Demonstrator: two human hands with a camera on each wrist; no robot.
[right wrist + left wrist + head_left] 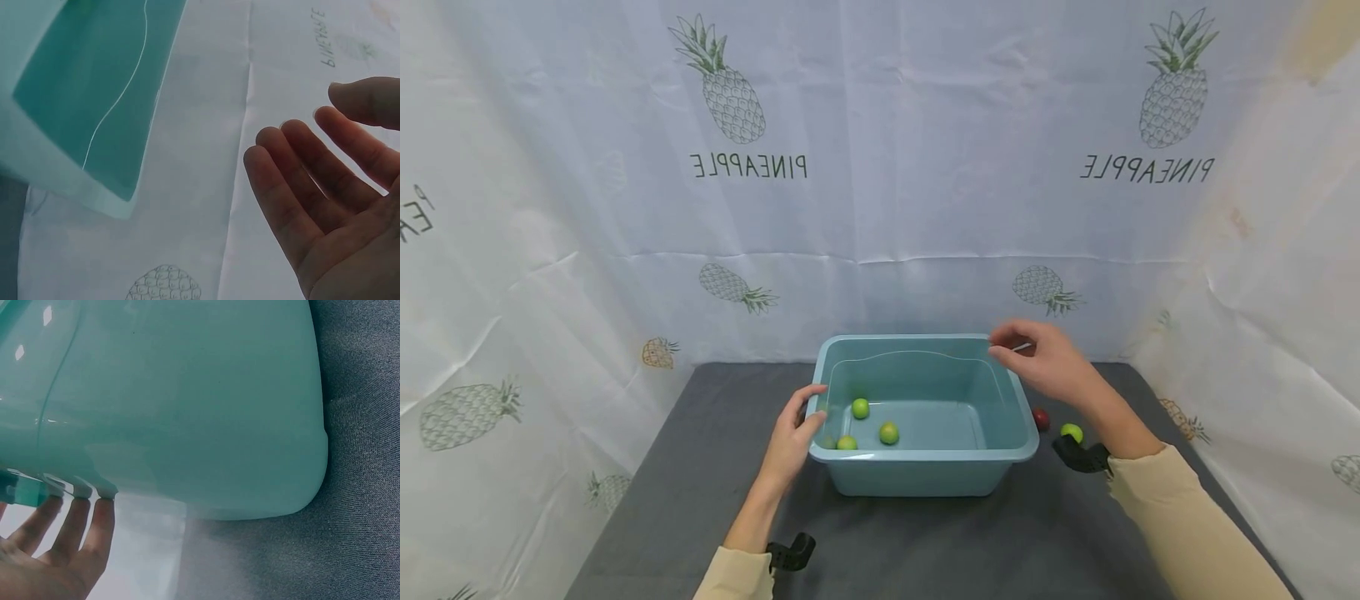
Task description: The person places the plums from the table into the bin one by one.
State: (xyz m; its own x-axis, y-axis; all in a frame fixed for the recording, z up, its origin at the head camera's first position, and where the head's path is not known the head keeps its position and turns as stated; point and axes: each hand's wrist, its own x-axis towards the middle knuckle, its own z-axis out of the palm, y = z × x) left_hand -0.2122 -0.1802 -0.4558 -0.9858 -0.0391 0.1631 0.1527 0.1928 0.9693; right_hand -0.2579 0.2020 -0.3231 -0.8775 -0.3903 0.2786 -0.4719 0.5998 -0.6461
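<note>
The tub [910, 479] stood on the dark table [692, 467], with three green balls [889, 432] inside, toward its left. The left hand [788, 433] gripped its left rim. The right hand [1047, 360] hung near the back right corner, fingers loosely bent, holding nothing. Right of the tub lay a red ball [1041, 418] and another green one [1072, 432].

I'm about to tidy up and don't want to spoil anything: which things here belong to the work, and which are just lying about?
Apparently part of the work:
basin
three green balls inside it
left hand at its rim
right hand, empty
probably the red ball and lone green ball outside

Apparently just surroundings:
printed curtain
dark cloth underneath
</note>
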